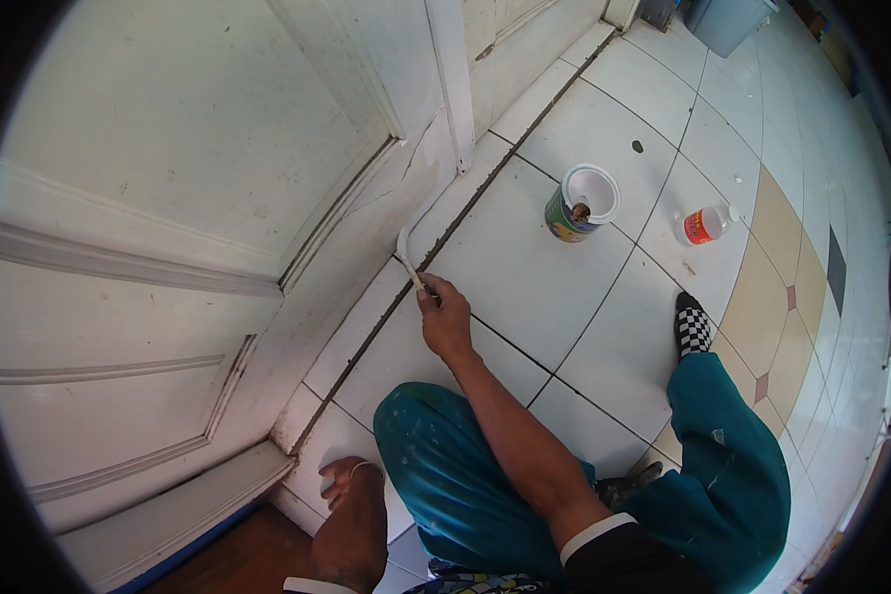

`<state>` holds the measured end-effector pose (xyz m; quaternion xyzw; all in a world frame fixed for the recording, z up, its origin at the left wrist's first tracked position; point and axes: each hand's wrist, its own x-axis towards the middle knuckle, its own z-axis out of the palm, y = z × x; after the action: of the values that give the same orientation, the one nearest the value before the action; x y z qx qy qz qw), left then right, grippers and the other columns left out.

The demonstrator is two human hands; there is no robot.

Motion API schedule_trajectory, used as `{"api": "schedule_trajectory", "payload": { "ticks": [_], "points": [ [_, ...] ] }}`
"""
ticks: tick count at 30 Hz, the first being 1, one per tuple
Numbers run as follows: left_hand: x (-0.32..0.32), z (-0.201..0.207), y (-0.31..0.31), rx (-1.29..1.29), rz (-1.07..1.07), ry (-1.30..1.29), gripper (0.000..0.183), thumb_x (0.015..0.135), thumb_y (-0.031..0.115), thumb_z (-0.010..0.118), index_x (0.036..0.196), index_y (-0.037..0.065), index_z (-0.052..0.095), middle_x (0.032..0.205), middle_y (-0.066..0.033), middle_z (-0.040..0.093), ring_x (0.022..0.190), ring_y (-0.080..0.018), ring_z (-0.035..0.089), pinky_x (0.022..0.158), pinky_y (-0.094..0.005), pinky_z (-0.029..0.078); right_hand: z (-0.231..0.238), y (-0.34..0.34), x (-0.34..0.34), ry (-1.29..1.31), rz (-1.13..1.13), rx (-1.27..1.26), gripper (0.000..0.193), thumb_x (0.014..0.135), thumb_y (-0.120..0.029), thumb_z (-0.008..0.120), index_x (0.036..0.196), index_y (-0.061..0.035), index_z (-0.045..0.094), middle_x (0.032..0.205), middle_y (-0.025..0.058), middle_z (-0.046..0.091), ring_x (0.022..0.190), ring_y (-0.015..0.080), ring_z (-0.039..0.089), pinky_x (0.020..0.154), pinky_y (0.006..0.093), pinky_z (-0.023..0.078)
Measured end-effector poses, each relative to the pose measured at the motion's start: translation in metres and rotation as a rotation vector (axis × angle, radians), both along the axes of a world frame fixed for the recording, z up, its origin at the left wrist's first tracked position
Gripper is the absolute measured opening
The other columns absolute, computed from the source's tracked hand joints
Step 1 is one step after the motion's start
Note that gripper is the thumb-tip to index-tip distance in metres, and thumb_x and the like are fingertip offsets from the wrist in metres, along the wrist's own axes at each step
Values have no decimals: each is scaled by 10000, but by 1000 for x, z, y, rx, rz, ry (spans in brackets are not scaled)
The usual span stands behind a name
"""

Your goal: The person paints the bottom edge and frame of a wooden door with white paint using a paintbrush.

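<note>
While right hand [447, 317] clasps a white tool [411, 269], left hand [345, 479] empty, fingers loosely spread

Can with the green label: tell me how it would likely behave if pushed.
The can looks firm-walled, so it would probably keep its shape. Standing on smooth-looking tiles, it may slide if pushed low. Its round body could roll if knocked over.

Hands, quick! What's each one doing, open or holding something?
Left hand: open, fingers slightly bent over the white floor tile, nothing visible in it.
Right hand: closed, holding a slim whitish tool, perhaps a paintbrush.
</note>
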<state>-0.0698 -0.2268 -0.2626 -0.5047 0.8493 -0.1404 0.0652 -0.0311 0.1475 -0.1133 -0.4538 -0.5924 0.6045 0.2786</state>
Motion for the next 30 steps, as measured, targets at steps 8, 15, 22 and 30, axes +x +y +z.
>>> {"api": "schedule_trajectory", "payload": {
  "ticks": [8,15,22,30],
  "points": [
    [13,19,26,12,-57,-76,602,1011,570,438,1468,190,532,1514,-18,522,1413,-194,428,1176,-535,250,-12,-11,15,-12,104,23,331,981,-95,653,1306,-43,693,1113,130,736,859,196,637,813,346,523],
    [20,7,27,29,-66,-129,594,1012,565,443,1459,186,536,1501,-23,528,1398,-198,439,1164,-532,263,-11,-18,25,-16,198,28,325,976,-90,659,1295,-45,700,1119,132,734,866,203,647,815,345,524],
    [18,-7,14,53,-59,-147,585,1012,560,449,1451,183,540,1488,-28,534,1383,-203,449,1151,-529,276,0,-26,31,-31,408,54,320,968,-95,671,1282,-42,707,1084,133,735,861,222,651,814,351,524],
    [19,32,43,110,-133,-192,576,1013,554,455,1442,179,544,1472,-33,541,1365,-207,461,1137,-526,290,9,34,56,99,32,-161,330,1005,-38,609,1329,-18,672,927,13,669,710,66,513,613,237,444]
  ]
}}
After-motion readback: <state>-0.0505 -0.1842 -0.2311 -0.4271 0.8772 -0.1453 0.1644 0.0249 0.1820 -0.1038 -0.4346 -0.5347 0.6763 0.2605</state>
